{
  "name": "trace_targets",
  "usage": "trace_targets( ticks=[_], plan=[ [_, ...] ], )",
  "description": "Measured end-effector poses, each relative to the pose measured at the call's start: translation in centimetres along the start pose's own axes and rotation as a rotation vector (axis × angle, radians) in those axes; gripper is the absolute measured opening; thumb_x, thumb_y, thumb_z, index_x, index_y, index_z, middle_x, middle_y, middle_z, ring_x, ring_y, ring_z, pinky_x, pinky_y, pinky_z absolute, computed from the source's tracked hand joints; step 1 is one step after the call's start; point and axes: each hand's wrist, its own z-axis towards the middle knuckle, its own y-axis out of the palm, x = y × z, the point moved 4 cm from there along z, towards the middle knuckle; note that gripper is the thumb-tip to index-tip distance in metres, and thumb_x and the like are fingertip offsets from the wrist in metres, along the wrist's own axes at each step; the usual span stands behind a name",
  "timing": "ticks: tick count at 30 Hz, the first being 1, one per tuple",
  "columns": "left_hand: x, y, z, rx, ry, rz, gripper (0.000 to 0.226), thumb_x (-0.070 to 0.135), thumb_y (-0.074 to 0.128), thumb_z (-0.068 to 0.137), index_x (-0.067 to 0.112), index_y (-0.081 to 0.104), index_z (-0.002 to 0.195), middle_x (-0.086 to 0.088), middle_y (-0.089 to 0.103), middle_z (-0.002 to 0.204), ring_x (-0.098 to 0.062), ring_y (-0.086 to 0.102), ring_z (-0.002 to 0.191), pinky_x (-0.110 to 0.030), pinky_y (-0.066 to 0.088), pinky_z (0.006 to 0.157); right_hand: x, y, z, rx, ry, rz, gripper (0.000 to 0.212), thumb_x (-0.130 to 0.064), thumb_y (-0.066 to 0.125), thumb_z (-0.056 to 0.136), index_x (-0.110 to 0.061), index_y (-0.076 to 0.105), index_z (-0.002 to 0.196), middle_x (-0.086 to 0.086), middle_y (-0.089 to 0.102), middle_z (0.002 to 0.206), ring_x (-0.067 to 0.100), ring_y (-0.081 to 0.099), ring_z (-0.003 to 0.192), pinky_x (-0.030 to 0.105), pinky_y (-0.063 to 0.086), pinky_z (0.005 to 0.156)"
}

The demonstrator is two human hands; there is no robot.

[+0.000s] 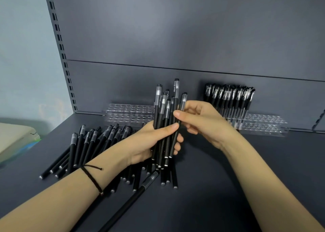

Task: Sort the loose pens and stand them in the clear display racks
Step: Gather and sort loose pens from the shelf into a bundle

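Head view: right hand (205,124) pinches one black pen (183,100) between thumb and fingertips, touching the upright pen bundle (160,115) that the left hand (146,143) grips. Loose pens (91,143) lie beneath on the dark shelf (228,187); far right, behind that hand, a clear rack (263,124) holds standing pens (228,98).

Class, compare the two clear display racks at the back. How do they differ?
The left rack shows only empty holes; the right rack has black pens standing upright at its left end. The held pen bundle hides the left rack's right end; the right rack's right end shows fully. Both are clear, with rows of holes.
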Motion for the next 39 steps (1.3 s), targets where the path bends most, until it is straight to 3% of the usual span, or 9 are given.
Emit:
trace_targets(
  ticks=[3,6,9,14,17,20,24,33,39],
  plan=[
    [-0.2,0.4,0.4,-0.069,0.008,-0.023,0.02,0.028,0.065,0.089,0.013,0.057,0.099,0.003,0.055,0.065,-0.011,0.055,0.057,-0.025,0.05,0.057,-0.6,-0.2,-0.2,0.082,-0.028,-0.094,0.022,-0.02,0.075,0.083,-0.008,0.06,0.094,-0.002,0.059,0.075,0.008,0.05,0.057,0.02,0.039,0.05],
    [-0.1,1.2,0.9,-0.132,0.025,0.033,0.016,0.023,0.067,0.084,0.013,0.054,0.09,0.005,0.049,0.061,-0.011,0.051,0.055,-0.024,0.047,0.057,-1.1,-1.1,0.0,0.156,-0.088,0.021,0.057,-0.031,0.08,0.076,-0.034,0.048,0.123,-0.003,0.056,0.118,0.007,0.062,0.098,0.026,0.051,0.082],
    [-0.1,2.6,1.4,-0.175,0.016,0.148,0.012,0.012,0.069,0.087,0.014,0.058,0.081,0.002,0.051,0.06,-0.014,0.055,0.058,-0.026,0.049,0.061,-2.2,-1.5,0.3,0.097,-0.179,0.15,0.059,-0.047,0.075,0.072,-0.059,0.045,0.121,0.0,0.05,0.133,0.018,0.058,0.12,0.043,0.045,0.104],
    [0.4,4.1,3.3,-0.114,-0.028,0.082,0.021,0.001,0.065,0.088,0.013,0.06,0.072,-0.001,0.059,0.065,-0.019,0.069,0.074,-0.03,0.058,0.078,-4.5,-1.2,0.5,0.071,-0.356,0.092,0.024,-0.04,0.053,0.092,-0.036,0.06,0.115,0.005,0.063,0.123,0.021,0.069,0.103,0.043,0.05,0.093],
    [1.1,4.6,4.4,-0.086,0.003,0.066,0.014,0.001,0.065,0.088,0.011,0.06,0.08,-0.002,0.064,0.069,-0.018,0.07,0.077,-0.032,0.058,0.083,-5.2,-1.7,0.5,0.127,-0.424,0.008,0.026,-0.041,0.042,0.099,-0.037,0.057,0.12,0.004,0.064,0.119,0.021,0.07,0.097,0.048,0.05,0.095],
    [1.6,4.9,5.2,-0.069,0.037,0.146,0.014,0.004,0.067,0.087,0.013,0.061,0.078,-0.003,0.064,0.072,-0.014,0.065,0.069,-0.026,0.055,0.07,-5.3,-2.5,0.5,0.176,-0.486,-0.039,0.027,-0.036,0.04,0.102,-0.04,0.049,0.127,0.002,0.066,0.115,0.02,0.07,0.092,0.048,0.047,0.1],
    [0.8,4.6,5.9,-0.063,0.055,0.213,0.015,0.005,0.07,0.086,0.016,0.062,0.078,-0.003,0.061,0.07,-0.015,0.06,0.066,-0.028,0.051,0.071,-4.5,-3.3,0.3,0.215,-0.509,-0.065,0.031,-0.029,0.042,0.103,-0.042,0.042,0.131,0.002,0.066,0.112,0.018,0.07,0.089,0.032,0.05,0.095],
    [-1.0,4.9,6.1,-0.067,0.022,0.216,0.015,0.003,0.071,0.084,0.012,0.059,0.085,-0.004,0.067,0.074,-0.018,0.066,0.073,-0.025,0.053,0.07,-1.8,-4.4,1.0,0.235,-0.332,0.038,0.035,-0.027,0.041,0.104,-0.018,0.073,0.093,-0.001,0.073,0.103,0.018,0.068,0.096,0.035,0.054,0.088],
    [-0.7,5.3,5.4,-0.162,0.057,0.264,0.011,0.014,0.069,0.088,0.012,0.061,0.081,-0.001,0.065,0.07,-0.017,0.065,0.071,-0.027,0.053,0.073,-2.6,-4.3,0.2,0.204,-0.4,0.027,0.039,-0.023,0.037,0.105,-0.016,0.073,0.094,-0.002,0.072,0.109,0.012,0.066,0.105,0.027,0.052,0.09]
  ],
)
